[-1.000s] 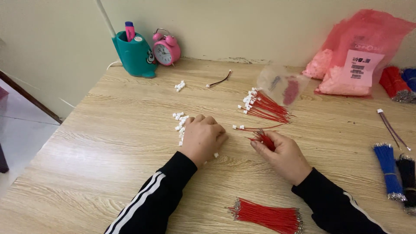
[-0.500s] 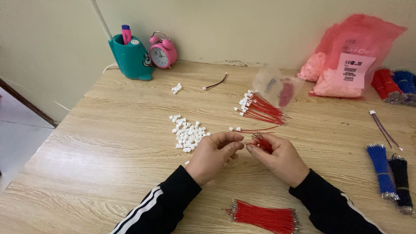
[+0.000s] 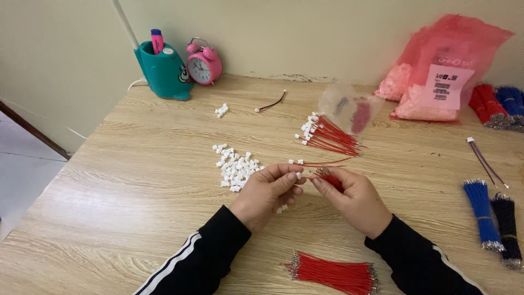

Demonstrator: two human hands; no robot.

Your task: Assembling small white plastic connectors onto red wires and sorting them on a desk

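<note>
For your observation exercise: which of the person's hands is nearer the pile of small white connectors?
Left. The left hand sits just right of the white connector pile, almost touching it; the right hand lies farther right.

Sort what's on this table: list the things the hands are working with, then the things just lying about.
In use:
left hand, pinching a small white connector
right hand, holding short red wires
pile of white connectors
finished red wires with connectors
red wire bundle

Lying about:
pink alarm clock
teal pen holder
pink bag
blue wire bundle
black wire bundle
</note>
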